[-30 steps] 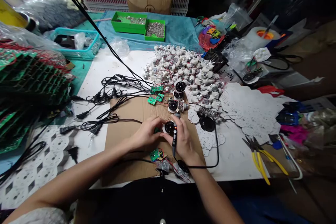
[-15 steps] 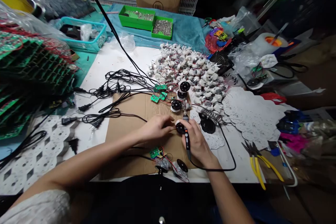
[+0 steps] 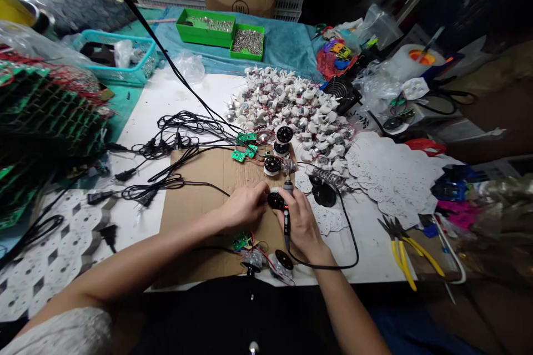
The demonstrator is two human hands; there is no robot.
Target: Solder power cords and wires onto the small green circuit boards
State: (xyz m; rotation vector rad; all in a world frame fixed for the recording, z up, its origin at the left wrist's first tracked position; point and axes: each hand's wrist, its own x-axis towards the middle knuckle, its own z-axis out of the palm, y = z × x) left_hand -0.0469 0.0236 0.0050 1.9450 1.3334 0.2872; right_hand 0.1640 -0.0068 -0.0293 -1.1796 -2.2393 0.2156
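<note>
Between my two hands is a small part with a black perforated disc. My right hand is wrapped round a soldering iron with a lit red display; its tip points away from me, and some fingers touch the disc part. My left hand is closed at the disc's left side, fingertips pinched; what they hold is hidden. Just beyond lie similar disc parts with wires and green circuit boards. Nearer me, another circuit board is wired to two parts, one a disc part.
A cardboard sheet lies under my hands. Behind is a heap of white wired parts. Black power cords tangle at left. To the right are a soldering iron stand and yellow-handled pliers. Green trays hold small metal pieces.
The view has shifted slightly right, so things appear further left. My left fingers have curled in more tightly beside the disc part. My right hand keeps hold of the soldering iron.
</note>
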